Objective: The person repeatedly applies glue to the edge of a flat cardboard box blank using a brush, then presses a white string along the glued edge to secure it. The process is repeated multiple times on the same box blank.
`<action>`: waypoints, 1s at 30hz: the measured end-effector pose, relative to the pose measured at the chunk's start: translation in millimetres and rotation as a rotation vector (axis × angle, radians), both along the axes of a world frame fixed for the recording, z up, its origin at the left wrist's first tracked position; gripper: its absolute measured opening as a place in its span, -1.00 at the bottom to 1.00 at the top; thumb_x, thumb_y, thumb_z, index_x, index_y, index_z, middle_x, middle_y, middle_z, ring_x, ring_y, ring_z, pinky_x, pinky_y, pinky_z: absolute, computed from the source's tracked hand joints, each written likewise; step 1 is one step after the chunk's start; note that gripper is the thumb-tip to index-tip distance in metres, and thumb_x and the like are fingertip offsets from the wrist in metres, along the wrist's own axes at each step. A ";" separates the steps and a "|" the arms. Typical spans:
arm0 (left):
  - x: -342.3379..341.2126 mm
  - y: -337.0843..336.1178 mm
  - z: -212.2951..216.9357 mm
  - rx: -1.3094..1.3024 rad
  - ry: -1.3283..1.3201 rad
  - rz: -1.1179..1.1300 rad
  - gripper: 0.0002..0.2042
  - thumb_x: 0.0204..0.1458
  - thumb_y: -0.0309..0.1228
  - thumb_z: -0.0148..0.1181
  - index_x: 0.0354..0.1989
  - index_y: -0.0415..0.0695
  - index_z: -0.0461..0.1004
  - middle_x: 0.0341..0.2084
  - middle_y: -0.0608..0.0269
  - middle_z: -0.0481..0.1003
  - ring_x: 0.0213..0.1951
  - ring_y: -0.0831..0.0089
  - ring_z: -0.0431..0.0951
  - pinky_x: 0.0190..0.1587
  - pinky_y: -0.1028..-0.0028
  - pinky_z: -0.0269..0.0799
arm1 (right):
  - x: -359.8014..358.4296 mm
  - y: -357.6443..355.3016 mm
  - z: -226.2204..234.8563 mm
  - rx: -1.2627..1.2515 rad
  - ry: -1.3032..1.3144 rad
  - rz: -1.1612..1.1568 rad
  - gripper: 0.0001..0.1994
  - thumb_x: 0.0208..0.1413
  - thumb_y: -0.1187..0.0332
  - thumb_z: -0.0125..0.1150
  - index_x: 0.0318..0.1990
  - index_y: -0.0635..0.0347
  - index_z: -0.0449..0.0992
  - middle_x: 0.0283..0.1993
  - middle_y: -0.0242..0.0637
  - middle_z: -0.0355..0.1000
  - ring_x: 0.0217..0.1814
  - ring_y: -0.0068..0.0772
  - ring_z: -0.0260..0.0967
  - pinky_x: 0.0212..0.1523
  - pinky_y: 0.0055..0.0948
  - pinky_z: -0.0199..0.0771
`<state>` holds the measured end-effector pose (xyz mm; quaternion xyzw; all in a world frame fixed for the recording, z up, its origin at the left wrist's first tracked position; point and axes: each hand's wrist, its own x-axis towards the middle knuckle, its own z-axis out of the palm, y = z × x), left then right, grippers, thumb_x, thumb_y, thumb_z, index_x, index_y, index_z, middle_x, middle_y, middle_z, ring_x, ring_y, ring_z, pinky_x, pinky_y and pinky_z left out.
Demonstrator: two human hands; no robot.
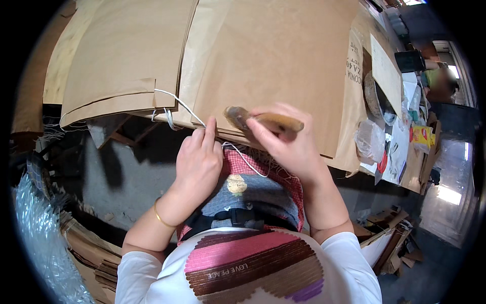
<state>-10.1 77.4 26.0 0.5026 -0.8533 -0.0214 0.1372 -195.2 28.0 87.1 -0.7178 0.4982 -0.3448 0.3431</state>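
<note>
grey concrete floor (126, 177), perhaps daylight right

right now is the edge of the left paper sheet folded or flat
Folded. The left sheet has its lower edge turned up into a flap, and white string runs from that fold toward the left hand.

One head-worn fisheye view looks steeply down from close above; the person's own forearms enter from the lower edge, the brown paper sheets (263, 55) fill the upper frame. Edges bend toward the dark rim; no second view shares the scene.

The desk (132, 133) carries large flat brown paper sacks (263, 55) stacked in overlapping piles, a thin white string (177, 101) across their edge, and clutter (400, 131) at its right end.
</note>
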 end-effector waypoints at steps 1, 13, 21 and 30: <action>-1.8 -3.1 -5.3 -0.002 -0.091 -0.018 -0.84 -0.21 -0.45 0.08 -0.52 -0.31 0.50 0.04 -0.21 0.38 -0.21 0.25 0.40 -0.27 0.40 0.33 | -2.2 -1.1 -2.8 -0.011 -0.042 -0.056 -0.90 -0.03 0.46 0.26 -0.40 0.33 0.55 -0.49 -0.16 0.48 -0.48 -0.46 0.46 -0.45 -0.50 0.41; -10.4 -4.4 -5.9 0.034 -0.181 -0.020 -0.88 -0.27 -0.51 0.12 -0.54 -0.31 0.45 0.07 -0.26 0.35 -0.24 0.21 0.41 -0.21 0.37 0.36 | -124.4 33.5 -3.4 0.025 0.474 -0.564 -0.81 -0.08 0.40 0.17 -0.61 0.33 0.45 -0.66 -0.06 0.39 -0.64 -0.21 0.40 -0.54 -0.35 0.38; -14.4 -1.9 8.1 0.089 -0.172 0.025 -0.95 -0.23 -0.60 0.08 -0.60 -0.33 0.37 0.09 -0.18 0.34 -0.17 0.08 0.41 -0.07 0.28 0.36 | -175.7 47.3 1.3 0.100 -0.282 -0.779 -0.86 0.05 0.37 0.26 -0.34 0.27 0.56 -0.39 -0.43 0.48 -0.44 -0.61 0.36 -0.43 -0.61 0.33; -15.2 28.9 28.0 0.798 0.778 -0.142 -0.95 0.02 -0.64 0.09 -0.38 -0.28 0.36 -0.44 0.15 0.44 -0.36 0.38 0.46 -0.27 0.45 0.36 | -266.9 103.2 -34.0 -0.295 0.989 -0.712 -0.59 -0.21 0.69 0.08 -0.11 0.23 0.54 -0.16 -0.18 0.44 -0.14 -0.11 0.41 -0.11 -0.25 0.42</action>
